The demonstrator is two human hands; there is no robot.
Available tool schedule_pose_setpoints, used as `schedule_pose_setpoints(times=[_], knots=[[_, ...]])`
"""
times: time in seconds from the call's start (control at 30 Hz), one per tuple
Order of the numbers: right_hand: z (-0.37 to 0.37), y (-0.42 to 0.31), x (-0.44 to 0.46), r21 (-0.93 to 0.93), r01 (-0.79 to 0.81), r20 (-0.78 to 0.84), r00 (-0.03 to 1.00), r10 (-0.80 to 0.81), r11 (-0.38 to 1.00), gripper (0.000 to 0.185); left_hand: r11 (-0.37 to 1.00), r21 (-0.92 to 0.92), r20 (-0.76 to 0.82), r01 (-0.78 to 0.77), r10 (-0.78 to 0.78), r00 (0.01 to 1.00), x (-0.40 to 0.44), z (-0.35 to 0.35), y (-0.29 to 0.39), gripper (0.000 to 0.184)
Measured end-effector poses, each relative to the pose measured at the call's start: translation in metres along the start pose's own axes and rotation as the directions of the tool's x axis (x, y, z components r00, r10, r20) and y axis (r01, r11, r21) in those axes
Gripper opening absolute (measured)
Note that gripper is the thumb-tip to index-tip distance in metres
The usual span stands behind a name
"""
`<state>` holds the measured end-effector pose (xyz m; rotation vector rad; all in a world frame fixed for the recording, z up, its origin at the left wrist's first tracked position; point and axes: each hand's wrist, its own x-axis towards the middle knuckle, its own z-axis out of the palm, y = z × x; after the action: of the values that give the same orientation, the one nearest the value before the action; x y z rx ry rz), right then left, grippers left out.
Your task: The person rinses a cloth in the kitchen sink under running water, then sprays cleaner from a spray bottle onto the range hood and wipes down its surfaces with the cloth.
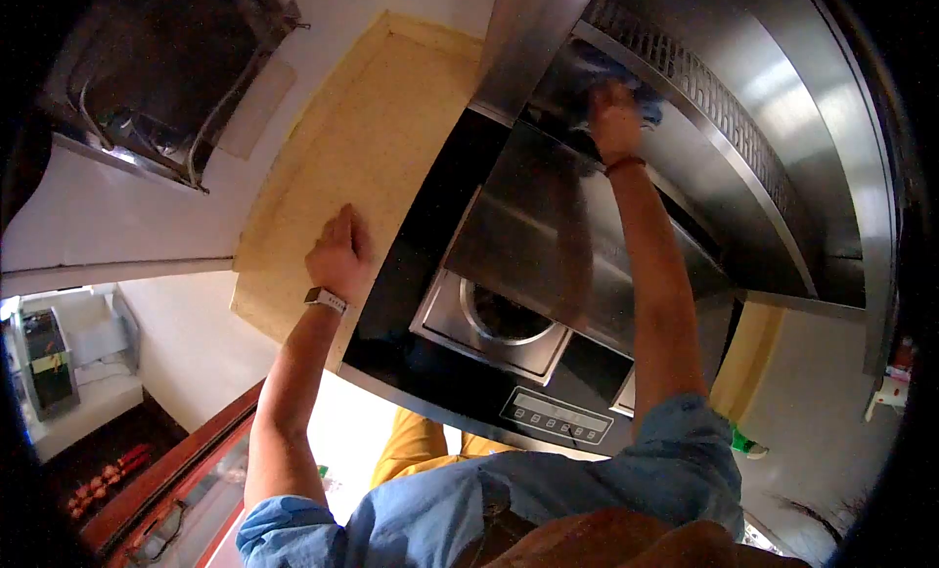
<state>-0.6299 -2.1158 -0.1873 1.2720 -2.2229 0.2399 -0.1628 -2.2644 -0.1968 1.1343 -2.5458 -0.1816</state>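
Observation:
My left hand [339, 253] rests on the yellowish countertop [377, 128] left of the cooker, holding nothing, with at least one finger stretched out. A watch with a light band [326, 299] is on that wrist. My right hand [614, 123] reaches up and far forward, pressing a dark blue cloth [644, 107] against the shiny steel surface under the range hood [675, 143]. Part of the cloth is hidden behind my fingers, which are slightly blurred. A dark reddish band [624, 164] circles the right wrist.
Below my right arm is the integrated stove with a steel panel [543, 221], a round burner [504, 309] and a button panel [558, 415]. The hood's slotted grille [704, 89] curves along the right. A window [147, 89] is at upper left; a green object [748, 443] is at right.

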Motion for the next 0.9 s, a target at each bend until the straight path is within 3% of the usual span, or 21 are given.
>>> schedule_pose_setpoints(times=[0.03,0.07,0.13,0.2,0.23,0.3,0.33,0.4,0.43,0.5,0.63,0.73,0.8,0.9], knots=[[0.012,-0.003,-0.007,-0.016,0.059,0.06,0.997,-0.058,0.998,0.026,0.999,0.015,-0.077,-0.045,0.046,0.996,0.0,0.002,-0.002,0.035],[0.03,-0.005,-0.02,0.008,-0.03,0.268,0.963,0.027,1.0,0.021,0.996,0.035,-0.157,-0.085,0.09,0.984,0.002,0.004,-0.003,0.035],[0.025,-0.01,-0.023,0.013,-0.117,0.466,0.879,0.097,0.993,0.016,0.996,0.022,-0.158,-0.083,0.086,0.984,0.004,0.002,-0.004,0.035],[-0.021,-0.011,-0.009,-0.075,0.093,0.349,0.935,-0.061,0.993,0.016,0.997,0.002,-0.146,-0.081,0.081,0.986,0.0,-0.002,-0.003,0.035],[-0.033,-0.009,0.004,-0.078,0.097,0.35,0.935,-0.064,0.992,0.016,0.998,0.001,-0.113,-0.062,0.062,0.992,0.001,-0.005,-0.001,0.035],[-0.054,-0.002,0.034,-0.118,0.043,-0.037,0.998,-0.048,0.992,0.014,0.999,-0.011,-0.083,-0.039,0.038,0.996,0.003,-0.002,0.001,0.036],[-0.062,-0.006,0.044,-0.123,0.052,-0.036,0.998,-0.057,0.991,0.014,0.999,-0.007,-0.109,-0.052,0.051,0.993,0.003,0.003,-0.003,0.036],[-0.073,-0.027,0.057,-0.095,-0.214,0.217,0.949,0.23,0.972,0.014,0.998,0.003,-0.133,-0.065,0.065,0.989,0.001,0.005,-0.004,0.037],[-0.065,-0.026,0.055,-0.093,-0.212,0.212,0.95,0.228,0.973,0.014,0.998,0.029,-0.109,-0.05,0.053,0.993,-0.001,0.005,-0.004,0.036],[-0.029,-0.027,0.042,-0.25,0.149,0.327,0.943,-0.062,0.957,0.017,0.997,0.062,-0.086,-0.035,0.04,0.995,0.003,0.006,-0.006,0.036],[-0.012,-0.008,0.013,-0.068,0.236,0.382,0.904,-0.194,0.969,0.02,0.998,0.045,-0.05,-0.046,0.048,0.998,-0.005,-0.002,0.0,0.035],[-0.04,-0.02,0.032,0.024,0.004,0.3,0.954,-0.011,1.0,0.022,0.998,0.047,-0.07,-0.036,0.04,0.997,0.006,0.002,-0.003,0.035],[-0.074,-0.018,0.056,-0.163,-0.085,0.485,0.861,0.155,0.983,0.026,0.998,0.047,-0.075,-0.039,0.042,0.996,0.003,0.003,-0.002,0.034],[-0.1,-0.025,0.072,-0.143,-0.142,0.553,0.809,0.198,0.979,0.03,0.997,-0.052,-0.062,-0.048,0.044,0.997,0.0,0.001,-0.001,0.034]])
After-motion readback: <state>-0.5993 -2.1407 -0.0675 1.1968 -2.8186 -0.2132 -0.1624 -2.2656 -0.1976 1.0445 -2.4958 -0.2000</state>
